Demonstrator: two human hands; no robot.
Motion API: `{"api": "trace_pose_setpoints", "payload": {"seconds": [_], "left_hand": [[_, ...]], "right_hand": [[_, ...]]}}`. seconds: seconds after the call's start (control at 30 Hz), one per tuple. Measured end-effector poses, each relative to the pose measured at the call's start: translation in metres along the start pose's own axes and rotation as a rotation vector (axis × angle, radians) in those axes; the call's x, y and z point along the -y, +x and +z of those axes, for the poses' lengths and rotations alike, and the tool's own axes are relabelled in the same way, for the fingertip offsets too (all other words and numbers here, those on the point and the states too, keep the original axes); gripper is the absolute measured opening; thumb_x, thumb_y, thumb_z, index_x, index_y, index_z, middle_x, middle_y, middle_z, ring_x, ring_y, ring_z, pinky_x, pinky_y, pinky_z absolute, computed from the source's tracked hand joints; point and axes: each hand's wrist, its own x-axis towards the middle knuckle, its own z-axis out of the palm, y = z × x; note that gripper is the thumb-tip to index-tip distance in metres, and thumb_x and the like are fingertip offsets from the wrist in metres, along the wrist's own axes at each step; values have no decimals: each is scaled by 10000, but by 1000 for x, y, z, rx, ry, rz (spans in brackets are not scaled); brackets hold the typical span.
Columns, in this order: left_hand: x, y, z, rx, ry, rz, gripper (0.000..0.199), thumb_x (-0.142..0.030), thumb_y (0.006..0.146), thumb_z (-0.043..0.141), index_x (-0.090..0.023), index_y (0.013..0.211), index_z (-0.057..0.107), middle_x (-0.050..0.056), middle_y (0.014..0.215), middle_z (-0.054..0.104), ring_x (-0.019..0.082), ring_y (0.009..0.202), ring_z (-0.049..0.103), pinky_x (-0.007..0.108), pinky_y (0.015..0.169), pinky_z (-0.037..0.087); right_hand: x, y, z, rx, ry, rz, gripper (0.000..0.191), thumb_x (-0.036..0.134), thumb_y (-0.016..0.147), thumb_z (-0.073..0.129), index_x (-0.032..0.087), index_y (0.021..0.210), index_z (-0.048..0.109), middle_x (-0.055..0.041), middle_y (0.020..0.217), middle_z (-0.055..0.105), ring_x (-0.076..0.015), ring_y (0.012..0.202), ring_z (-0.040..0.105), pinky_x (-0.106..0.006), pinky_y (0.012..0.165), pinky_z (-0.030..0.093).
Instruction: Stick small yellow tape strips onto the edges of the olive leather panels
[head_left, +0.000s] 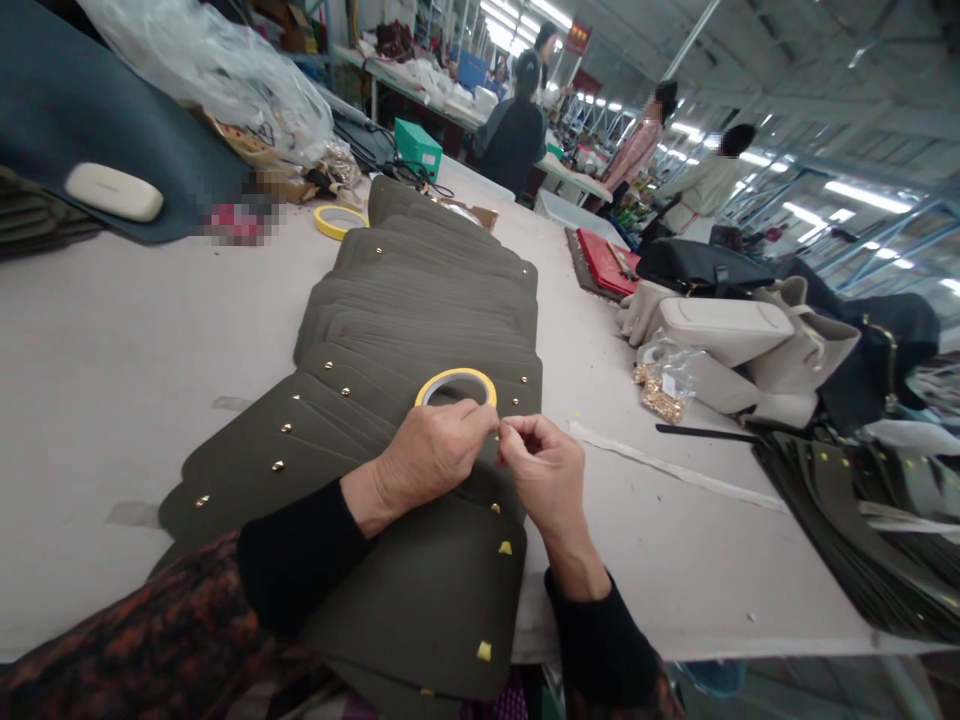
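- Along the middle of the tabletop (112, 350), olive panels (420, 320) overlap in a long row; they look light and fairly stiff, so you'd best lift one by its bare edge, clear of the gold studs (279, 465).
- Your left hand (427, 455) lies curled on the panels, below the yellow tape roll (456, 386); you can't tell whether it grips anything.
- Your right fingers (525, 432) pinch shut at the left fingertips; anything between them is too small to make out.
- Toward the right edge, a clear bag of gold hardware (664, 392) sits beside cream bag parts (724, 330), and the darker pile (840, 520) is partly cut off.
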Motion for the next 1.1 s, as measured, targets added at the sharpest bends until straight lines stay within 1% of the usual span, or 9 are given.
{"api": "trace_pose_setpoints", "payload": {"seconds": [0.13, 0.23, 0.33, 0.47, 0.57, 0.7, 0.8, 0.97, 1.1], "left_hand": [[-5, -1, -2, -79, -17, 0, 192, -163, 925, 406, -159, 825, 570, 15, 717, 606, 123, 665, 599, 218, 617, 467], [-15, -2, -8, -99, -35, 37, 190, -181, 938, 409, -164, 816, 553, 6, 727, 607, 115, 683, 596, 212, 630, 466], [-20, 2, -11, -12, 20, -10, 197, -211, 961, 391, -170, 847, 546, 7, 762, 622, 120, 715, 599, 223, 645, 462], [-9, 14, -1, 201, 186, -67, 163, -219, 958, 410, -167, 927, 562, 48, 854, 644, 177, 832, 591, 282, 708, 453], [-1, 22, 9, 293, 232, -67, 169, -237, 951, 424, -168, 1002, 569, 68, 909, 646, 214, 886, 566, 340, 774, 436], [1, 25, 16, 343, 243, -79, 179, -250, 938, 450, -163, 1043, 566, 82, 967, 638, 236, 920, 541, 375, 811, 411], [1, 25, 17, 379, 216, -80, 179, -243, 939, 436, -159, 1037, 560, 79, 948, 638, 242, 905, 543, 388, 818, 410], [1, 21, 12, 413, 95, -103, 169, -208, 945, 404, -161, 1054, 525, 71, 959, 624, 222, 895, 559, 362, 792, 447], [2, 14, 9, 415, -17, -103, 163, -206, 953, 393, -162, 1066, 503, 61, 989, 614, 202, 932, 565, 330, 806, 467]], "right_hand": [[-1, 8, 1, -16, 43, 34, 161, 305, 735, 618, 160, 753, 686, 3, 604, 660, -128, 511, 602, -231, 507, 485], [-18, 19, -7, -91, 139, 157, 182, 326, 706, 652, 148, 734, 680, 15, 569, 634, -124, 473, 588, -242, 483, 510], [-42, 28, -21, -100, 286, 266, 237, 367, 680, 706, 136, 714, 667, 27, 528, 603, -124, 469, 583, -269, 500, 543], [-63, 31, -30, -125, 368, 185, 273, 402, 689, 734, 148, 775, 680, 4, 638, 662, -128, 578, 629, -291, 620, 571], [-69, 31, -25, -130, 427, 203, 299, 423, 674, 753, 156, 784, 678, -4, 693, 679, -137, 627, 656, -310, 673, 579], [-74, 32, -15, -78, 447, 240, 315, 432, 660, 764, 159, 787, 671, -4, 691, 678, -152, 654, 674, -328, 679, 592], [-79, 33, -13, -49, 415, 241, 312, 426, 674, 754, 157, 809, 672, -9, 700, 683, -157, 668, 680, -325, 671, 596], [-78, 34, -21, -6, 424, 308, 313, 412, 677, 759, 148, 820, 670, -12, 689, 689, -133, 602, 661, -284, 620, 580], [-68, 29, -32, 108, 328, 337, 321, 423, 668, 760, 140, 797, 680, -7, 612, 667, -110, 503, 604, -240, 512, 529]]}}
